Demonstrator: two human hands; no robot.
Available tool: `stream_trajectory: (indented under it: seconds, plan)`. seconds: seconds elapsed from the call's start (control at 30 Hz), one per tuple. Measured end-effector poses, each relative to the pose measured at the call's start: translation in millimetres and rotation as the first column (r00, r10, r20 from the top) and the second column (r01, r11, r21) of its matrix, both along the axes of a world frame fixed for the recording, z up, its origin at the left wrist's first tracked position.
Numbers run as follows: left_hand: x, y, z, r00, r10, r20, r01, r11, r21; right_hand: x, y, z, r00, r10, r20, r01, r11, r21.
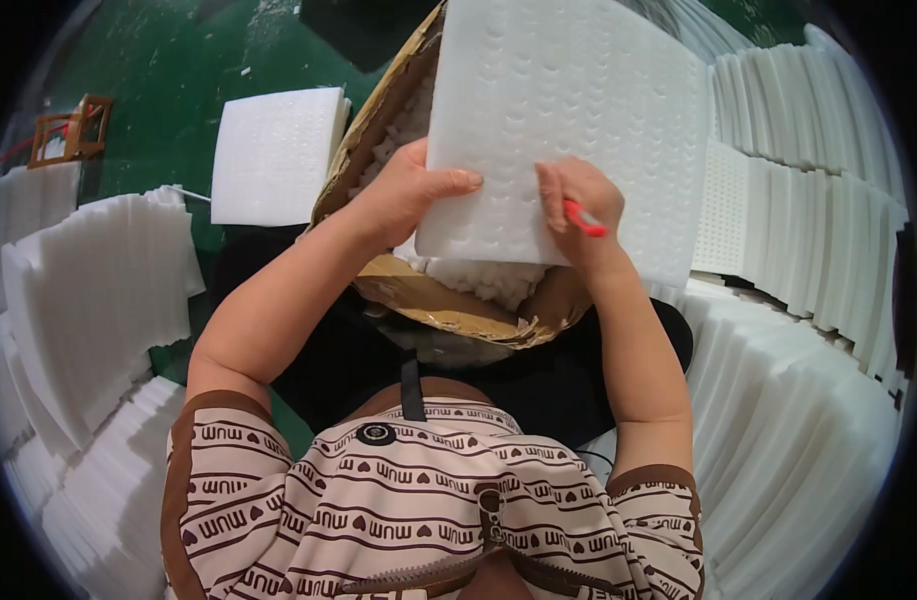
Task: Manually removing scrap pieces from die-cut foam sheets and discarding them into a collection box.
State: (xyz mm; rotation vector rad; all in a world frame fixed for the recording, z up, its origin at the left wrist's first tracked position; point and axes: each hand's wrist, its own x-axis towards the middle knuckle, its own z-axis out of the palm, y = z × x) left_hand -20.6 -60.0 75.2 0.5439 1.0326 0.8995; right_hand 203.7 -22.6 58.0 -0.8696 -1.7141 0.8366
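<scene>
The left hand grips 1 white foam sheet; the right hand (curled up) holds a red tool.

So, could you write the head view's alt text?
A bare left hand grips a white, dimpled foam sheet above a brown cardboard box of white foam pieces; the right hand holds a red tool. White foam stacks flank them.

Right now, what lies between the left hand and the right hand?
In the head view, only the dimpled white foam sheet spans the gap between left hand and right hand.

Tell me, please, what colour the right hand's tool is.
The tool is red where visible, clearest in the head view.
</scene>
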Motion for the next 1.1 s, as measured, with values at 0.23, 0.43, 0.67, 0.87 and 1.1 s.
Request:
stream_trajectory:
  seconds: [0.23,0.43,0.67,0.87,1.1]
  plan:
    - [-3,0,4,0.999,0.017,-0.028,-0.018,0.999,-0.041,11,-11,22,0.998,-0.043,-0.054,0.030,0.974,-0.224]
    - [0,-6,-4,1.000,0.025,-0.010,-0.025,1.000,0.001,-9,-15,18,0.983,0.013,0.181,0.003,0.996,-0.090]
    - [-1,-6,0,1.000,0.015,0.000,-0.015,1.000,0.008,-1,-14,14,0.995,-0.093,0.024,0.096,0.978,-0.183]
    - [-2,-4,0,1.000,0.018,-0.003,-0.018,1.000,-0.006,6,-15,18,0.996,-0.026,0.089,0.041,0.984,-0.174]
    - [-1,-9,0,1.000,0.025,-0.015,-0.025,0.999,-0.028,-7,-26,16,0.935,0.025,0.353,-0.053,0.996,0.070]
